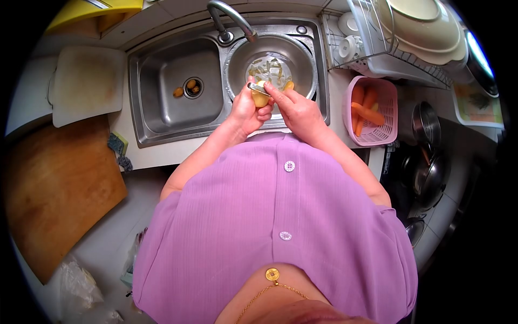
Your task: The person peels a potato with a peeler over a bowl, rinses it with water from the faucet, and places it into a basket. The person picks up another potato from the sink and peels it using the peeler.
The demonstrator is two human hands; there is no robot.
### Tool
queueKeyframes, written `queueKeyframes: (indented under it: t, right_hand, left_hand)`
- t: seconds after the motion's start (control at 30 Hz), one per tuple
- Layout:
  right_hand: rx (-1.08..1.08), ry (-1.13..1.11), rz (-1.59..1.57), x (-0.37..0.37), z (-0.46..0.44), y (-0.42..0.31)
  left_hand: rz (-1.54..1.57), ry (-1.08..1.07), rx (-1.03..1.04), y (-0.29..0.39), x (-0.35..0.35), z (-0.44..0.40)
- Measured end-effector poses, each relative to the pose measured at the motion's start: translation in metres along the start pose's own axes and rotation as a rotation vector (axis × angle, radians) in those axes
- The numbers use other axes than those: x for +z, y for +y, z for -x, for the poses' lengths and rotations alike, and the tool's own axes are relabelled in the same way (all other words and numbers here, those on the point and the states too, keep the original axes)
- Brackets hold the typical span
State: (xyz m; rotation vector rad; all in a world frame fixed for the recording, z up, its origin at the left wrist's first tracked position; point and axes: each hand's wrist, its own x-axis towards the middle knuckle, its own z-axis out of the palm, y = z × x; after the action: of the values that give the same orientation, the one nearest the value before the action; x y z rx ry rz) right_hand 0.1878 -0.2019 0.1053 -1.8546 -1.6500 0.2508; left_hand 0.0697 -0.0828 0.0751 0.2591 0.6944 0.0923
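Over the near edge of a round metal basin (306, 59), my left hand (247, 110) is closed around a yellow, partly peeled potato (259, 99). My right hand (297, 109) grips a peeler, whose metal head (258, 88) lies against the top of the potato. An orange-yellow piece (289, 86) shows just beyond my right fingers. Peelings (274, 68) lie on the bottom of the basin, which sits in the right sink bowl.
Small potatoes (178, 92) lie near the left sink's drain. The faucet (232, 15) arches above the basin. Right of it are a pink basket (348, 113) of carrots (369, 113) and a wire dish rack (337, 46). Cutting boards (86, 81) and a sponge (117, 143) are at the left.
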Motion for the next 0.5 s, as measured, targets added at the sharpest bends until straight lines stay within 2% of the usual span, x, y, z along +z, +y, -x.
queueKeyframes:
  t: [0.1,0.2,0.3,0.4,0.5]
  right_hand:
    - [-0.01,-0.037,0.144,-0.004,-0.001,0.005]
    - [0.111,0.021,0.244,-0.004,-0.003,0.02]
    - [0.168,0.102,0.143,-0.007,-0.004,0.024]
    - [0.107,0.097,-0.014,-0.004,-0.002,0.023]
    - [0.081,0.081,-0.042,-0.003,0.0,0.018]
  left_hand:
    - [-0.008,-0.015,-0.026,0.002,-0.005,-0.003]
    - [-0.038,-0.061,-0.038,0.002,-0.001,0.002]
    - [-0.054,-0.067,-0.004,0.004,0.004,0.005]
    - [-0.045,-0.046,0.034,0.003,0.009,0.002]
    - [-0.026,-0.082,0.049,0.003,0.001,-0.001]
